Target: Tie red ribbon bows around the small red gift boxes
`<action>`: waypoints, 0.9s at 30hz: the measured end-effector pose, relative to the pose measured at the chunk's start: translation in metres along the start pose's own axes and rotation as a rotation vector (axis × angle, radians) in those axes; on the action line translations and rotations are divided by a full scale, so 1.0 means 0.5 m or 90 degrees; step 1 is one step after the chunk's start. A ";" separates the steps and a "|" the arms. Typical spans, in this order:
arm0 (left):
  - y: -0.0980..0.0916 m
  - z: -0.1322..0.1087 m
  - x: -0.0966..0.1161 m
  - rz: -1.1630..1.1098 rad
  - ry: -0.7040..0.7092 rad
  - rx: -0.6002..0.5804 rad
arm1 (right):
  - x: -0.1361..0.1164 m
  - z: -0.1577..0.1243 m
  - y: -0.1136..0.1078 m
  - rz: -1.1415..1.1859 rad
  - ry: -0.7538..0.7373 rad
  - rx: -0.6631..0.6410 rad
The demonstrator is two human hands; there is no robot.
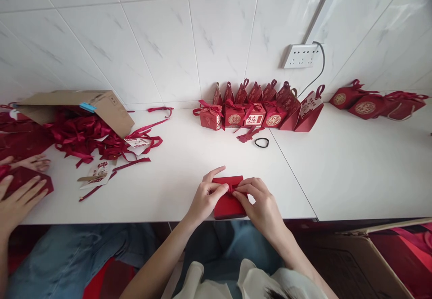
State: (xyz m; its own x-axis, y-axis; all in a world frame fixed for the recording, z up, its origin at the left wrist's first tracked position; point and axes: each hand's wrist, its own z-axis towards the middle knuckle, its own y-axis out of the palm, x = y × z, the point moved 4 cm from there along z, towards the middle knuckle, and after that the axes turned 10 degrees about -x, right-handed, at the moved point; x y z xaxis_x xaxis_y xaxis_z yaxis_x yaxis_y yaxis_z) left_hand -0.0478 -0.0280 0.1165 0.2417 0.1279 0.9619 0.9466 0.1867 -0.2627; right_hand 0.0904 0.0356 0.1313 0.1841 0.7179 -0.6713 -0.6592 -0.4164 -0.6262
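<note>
A small red gift box [230, 208] sits near the front edge of the white table, between my two hands. My left hand [209, 195] rests on its left side, thumb and forefinger pinched on the red ribbon [231, 188] at the top of the box. From the right, my right hand [257, 196] pinches the same ribbon, its fingertips close to those of my left. The fingertips partly cover the ribbon, so its exact shape is hard to make out.
Several finished-looking red boxes [235, 115] stand along the wall, with more [366, 105] at right. A black hair tie [262, 143] lies before them. At left, a tipped cardboard box [111, 110] spills red ribbons [84, 137]; another person's hand [23, 200] holds a red box. A socket strip [300, 56] hangs above.
</note>
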 end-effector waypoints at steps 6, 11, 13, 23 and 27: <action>-0.011 -0.010 0.019 0.089 0.026 0.055 | -0.014 0.006 -0.001 -0.029 -0.004 -0.048; -0.022 -0.029 0.039 0.253 0.109 0.137 | -0.012 0.010 -0.020 -0.055 -0.003 -0.136; -0.019 -0.039 0.037 0.244 0.119 0.141 | -0.009 0.012 -0.028 -0.087 -0.002 -0.181; 0.015 -0.082 0.024 0.442 0.201 0.209 | -0.022 0.018 -0.040 -0.262 -0.057 -0.255; 0.011 -0.081 0.018 0.438 0.211 0.198 | -0.011 0.015 -0.048 -0.299 -0.046 -0.245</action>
State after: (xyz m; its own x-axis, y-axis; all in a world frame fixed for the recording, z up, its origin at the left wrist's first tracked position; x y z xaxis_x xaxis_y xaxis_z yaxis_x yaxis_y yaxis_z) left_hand -0.0319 -0.0652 0.1267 0.8426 0.0274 0.5379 0.4733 0.4388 -0.7638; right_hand 0.0996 0.0458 0.1533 0.3325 0.9041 -0.2683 -0.2068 -0.2077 -0.9561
